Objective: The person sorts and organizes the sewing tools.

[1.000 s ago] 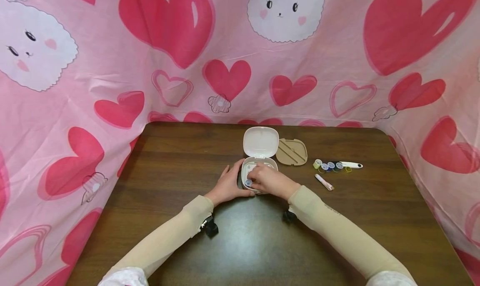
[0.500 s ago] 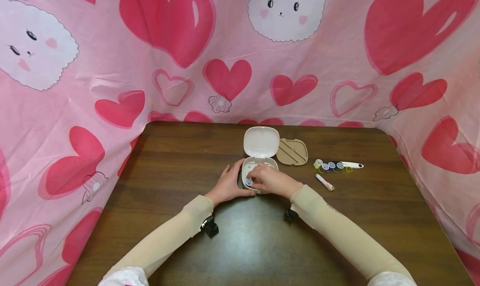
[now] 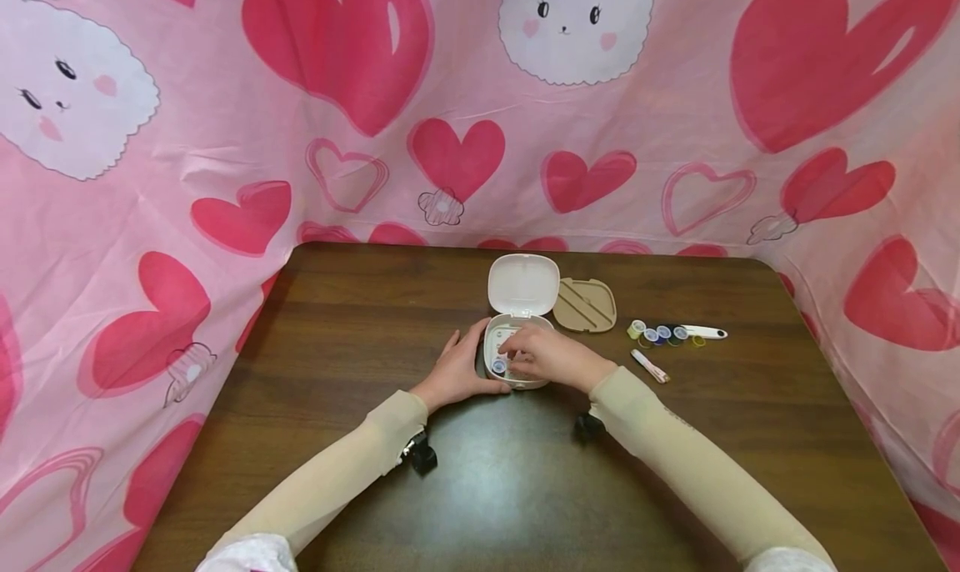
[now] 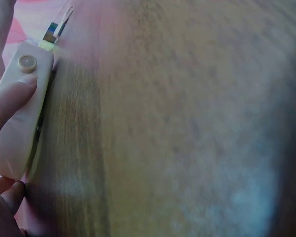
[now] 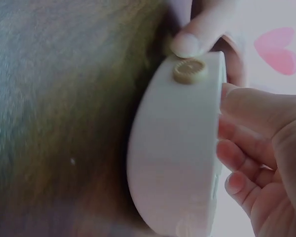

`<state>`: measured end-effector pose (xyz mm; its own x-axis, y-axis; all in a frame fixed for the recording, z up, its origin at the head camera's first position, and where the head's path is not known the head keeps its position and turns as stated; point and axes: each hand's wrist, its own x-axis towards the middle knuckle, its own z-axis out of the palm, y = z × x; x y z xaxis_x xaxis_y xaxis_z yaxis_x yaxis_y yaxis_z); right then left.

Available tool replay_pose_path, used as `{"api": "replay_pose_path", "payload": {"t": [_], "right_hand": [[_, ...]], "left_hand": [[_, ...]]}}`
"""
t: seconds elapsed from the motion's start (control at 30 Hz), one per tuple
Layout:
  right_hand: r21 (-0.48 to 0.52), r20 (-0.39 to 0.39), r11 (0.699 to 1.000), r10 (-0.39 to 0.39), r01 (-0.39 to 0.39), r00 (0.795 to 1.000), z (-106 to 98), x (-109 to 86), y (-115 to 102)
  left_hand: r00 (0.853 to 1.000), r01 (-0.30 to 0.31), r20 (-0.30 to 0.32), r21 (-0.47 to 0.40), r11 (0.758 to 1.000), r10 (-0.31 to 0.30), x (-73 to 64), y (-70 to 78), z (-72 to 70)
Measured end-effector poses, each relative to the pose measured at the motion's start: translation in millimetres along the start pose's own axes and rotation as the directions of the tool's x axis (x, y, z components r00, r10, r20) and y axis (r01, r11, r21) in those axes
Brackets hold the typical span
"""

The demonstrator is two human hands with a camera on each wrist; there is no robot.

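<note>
A small white sewing box (image 3: 489, 338) stands on the table with its lid (image 3: 523, 284) tipped back. My left hand (image 3: 456, 373) grips its left side, the thumb pressing the front next to a round beige button (image 5: 189, 70). A small blue-topped thread spool (image 3: 498, 365) sits inside at the front left. Over the box's right part is my right hand (image 3: 551, 357), fingers loosely bent, their tips inside the rim near the spool. In the right wrist view that thumb and fingers are apart, with nothing visible between them; the thumb tip is hidden behind the box wall.
A beige divided tray (image 3: 587, 307) lies right of the lid. Farther right are several thread spools (image 3: 651, 335) in a row, beside a white-handled tool (image 3: 705, 331). A short pink-and-white stick-like item (image 3: 649, 366) lies in front of them. Pink heart-print cloth (image 3: 457, 155) hangs behind the table.
My right hand has drawn back slightly to the right and its fingers have loosened, leaving the spool in the box more exposed. The left hand has stayed on the box.
</note>
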<state>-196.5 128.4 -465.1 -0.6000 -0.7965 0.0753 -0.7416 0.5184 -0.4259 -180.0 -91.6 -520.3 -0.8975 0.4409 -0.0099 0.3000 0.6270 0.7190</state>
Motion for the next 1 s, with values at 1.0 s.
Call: {"api": "replay_pose_path", "payload": {"t": [1.0], "right_hand": [[0.068,-0.247,0.985,0.171,-0.159,0.954,-32,-69.1,21]], "left_hand": [[1.000,0.010,-0.003,0.003,1.000,-0.010,-0.1,0.4,2.7]]}}
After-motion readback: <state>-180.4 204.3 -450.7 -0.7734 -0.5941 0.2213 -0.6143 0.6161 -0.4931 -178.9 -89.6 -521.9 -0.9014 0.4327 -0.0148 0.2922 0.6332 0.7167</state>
